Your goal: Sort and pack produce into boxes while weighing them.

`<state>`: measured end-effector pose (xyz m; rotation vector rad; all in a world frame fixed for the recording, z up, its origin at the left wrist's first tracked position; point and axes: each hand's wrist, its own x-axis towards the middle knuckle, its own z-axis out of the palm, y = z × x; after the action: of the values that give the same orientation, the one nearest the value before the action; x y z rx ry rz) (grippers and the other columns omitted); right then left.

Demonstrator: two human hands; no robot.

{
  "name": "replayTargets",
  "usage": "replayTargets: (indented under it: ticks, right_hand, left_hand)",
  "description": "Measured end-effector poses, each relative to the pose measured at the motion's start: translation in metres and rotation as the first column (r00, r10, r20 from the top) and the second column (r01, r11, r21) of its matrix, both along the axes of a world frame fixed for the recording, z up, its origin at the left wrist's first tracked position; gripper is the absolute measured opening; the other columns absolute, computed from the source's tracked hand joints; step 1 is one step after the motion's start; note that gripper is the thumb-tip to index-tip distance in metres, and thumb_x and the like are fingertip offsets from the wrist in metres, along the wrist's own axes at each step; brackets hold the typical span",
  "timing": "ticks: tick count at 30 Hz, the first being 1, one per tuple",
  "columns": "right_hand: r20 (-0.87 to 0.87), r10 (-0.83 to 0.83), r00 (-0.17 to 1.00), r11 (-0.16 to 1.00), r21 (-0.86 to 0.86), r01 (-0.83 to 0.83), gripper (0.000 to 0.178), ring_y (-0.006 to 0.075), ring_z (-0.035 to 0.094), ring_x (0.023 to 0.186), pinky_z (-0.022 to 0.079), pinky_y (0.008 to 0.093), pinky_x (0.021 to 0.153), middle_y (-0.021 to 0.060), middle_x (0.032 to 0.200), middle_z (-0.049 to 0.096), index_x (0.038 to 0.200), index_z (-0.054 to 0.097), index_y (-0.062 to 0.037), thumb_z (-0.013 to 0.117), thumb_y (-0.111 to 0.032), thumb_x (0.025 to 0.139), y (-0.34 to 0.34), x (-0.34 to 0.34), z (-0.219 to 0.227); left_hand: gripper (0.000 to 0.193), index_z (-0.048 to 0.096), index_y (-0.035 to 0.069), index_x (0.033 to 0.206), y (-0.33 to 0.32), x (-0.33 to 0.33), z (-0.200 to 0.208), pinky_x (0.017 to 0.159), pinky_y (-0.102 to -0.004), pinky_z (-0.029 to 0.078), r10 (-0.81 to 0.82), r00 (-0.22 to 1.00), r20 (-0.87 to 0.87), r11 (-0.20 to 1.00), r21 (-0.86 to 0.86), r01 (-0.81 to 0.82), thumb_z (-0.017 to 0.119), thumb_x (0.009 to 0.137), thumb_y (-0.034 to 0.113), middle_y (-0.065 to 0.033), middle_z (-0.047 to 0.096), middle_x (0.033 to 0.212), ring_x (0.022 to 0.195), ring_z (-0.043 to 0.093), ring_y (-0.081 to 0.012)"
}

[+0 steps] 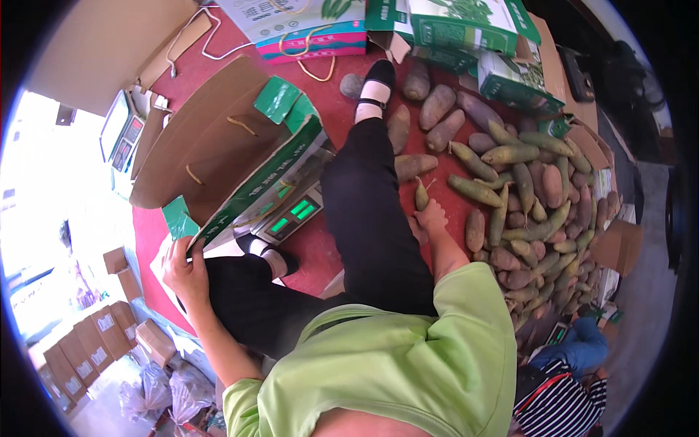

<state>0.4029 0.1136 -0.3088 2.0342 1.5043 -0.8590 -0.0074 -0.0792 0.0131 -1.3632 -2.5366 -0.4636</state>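
My left hand (pixel 182 269) pinches the near edge of a large open cardboard box (pixel 233 138), brown inside and green and white outside, with rope loops on its flap. Beside the box is a scale (pixel 297 220) with a lit green display, partly hidden by my leg. My right hand (pixel 432 218) closes around the lower end of a small green radish (pixel 421 195), whose tip sticks out past the fingers. To its right spreads a big heap of green radishes (pixel 475 191) and purplish-red ones (pixel 437 106). What lies inside the box is hidden.
Green printed cartons (pixel 466 29) and a blue-pink box (pixel 313 45) stand at the far side of the red mat (pixel 313 266). Another scale (pixel 124 135) is at left. Brown cartons (pixel 91 342) and plastic bags (pixel 191 390) line the lower left. Another person (pixel 561 397) is at lower right.
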Motion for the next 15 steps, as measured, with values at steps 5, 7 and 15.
replayTargets:
  ticks: [5, 7, 15]
  right_hand:
    - [0.027, 0.080, 0.996, 0.997, 0.014, -0.080, 0.059, 0.0307, 0.048, 0.120, 0.043, 0.0489, 0.095, 0.0087, 0.126, 0.051, 0.122, 0.048, -0.0153, 0.074, -0.032, 0.073, -0.004, 0.000, 0.005]
    - [-0.064, 0.031, 0.997, 0.995, 0.099, -0.024, 0.058, 0.0322, 0.049, 0.118, 0.043, 0.0479, 0.094, 0.0104, 0.124, 0.051, 0.121, 0.048, -0.0132, 0.075, -0.026, 0.072, -0.006, 0.000, 0.012]
    - [-0.638, 0.242, 0.731, 0.814, 0.543, 0.205, 0.049, 0.0308, 0.056, 0.100, 0.044, 0.0394, 0.087, 0.0159, 0.106, 0.056, 0.112, 0.052, -0.0029, 0.076, -0.009, 0.069, 0.049, 0.016, 0.022]
  left_hand:
    - [0.010, 0.063, 0.008, 0.079, 0.000, -0.001, 0.003, 0.068, -0.0362, 0.045, -0.001, 1.000, -0.018, 1.000, -0.006, 0.001, 0.069, 0.075, 0.014, -0.0079, 0.063, 0.076, 0.072, 0.060, -0.0286]
    - [0.010, 0.063, 0.009, 0.079, 0.002, 0.000, 0.007, 0.069, -0.0366, 0.045, 0.006, 1.000, 0.007, 1.000, -0.014, -0.006, 0.069, 0.074, 0.015, -0.0079, 0.063, 0.076, 0.072, 0.060, -0.0286]
    - [0.012, 0.062, 0.010, 0.079, -0.001, -0.002, 0.007, 0.071, -0.0369, 0.044, 0.037, 0.999, 0.012, 0.998, -0.060, -0.036, 0.068, 0.076, 0.019, -0.0064, 0.062, 0.076, 0.076, 0.061, -0.0260]
